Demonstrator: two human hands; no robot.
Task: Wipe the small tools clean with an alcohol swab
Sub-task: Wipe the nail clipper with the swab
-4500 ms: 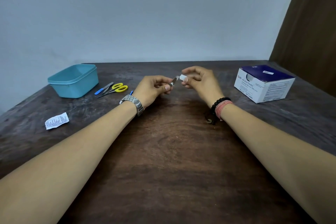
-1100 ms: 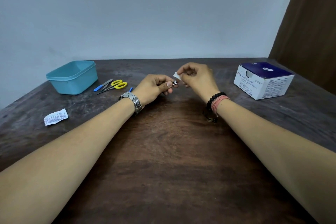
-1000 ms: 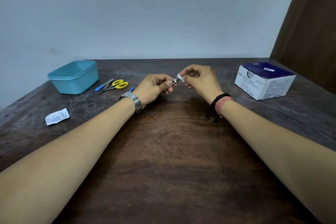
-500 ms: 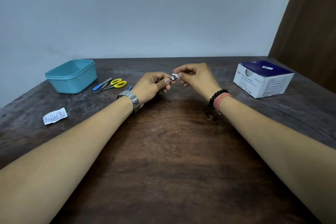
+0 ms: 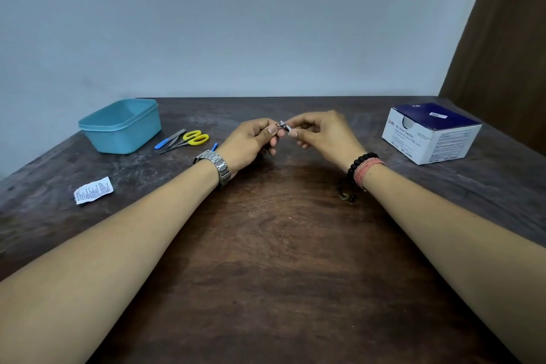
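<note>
Head view: we note the left hand (image 5: 251, 142) gripping a small metal tool (image 5: 280, 125) above the table (image 5: 266, 245) — only its tip shows. Right hand (image 5: 320, 134) pinches a white alcohol swab (image 5: 288, 128) against that tip. Box (image 5: 431, 133) at far right reads "BD Alcohol Swabs"; finer print illegible. Near the teal tub (image 5: 121, 125) lie yellow-handled scissors (image 5: 189, 139) and a printed torn wrapper (image 5: 93, 193) — text unreadable.

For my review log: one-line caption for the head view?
Left hand holds a small metal tool while right hand wipes it with a swab.
</note>
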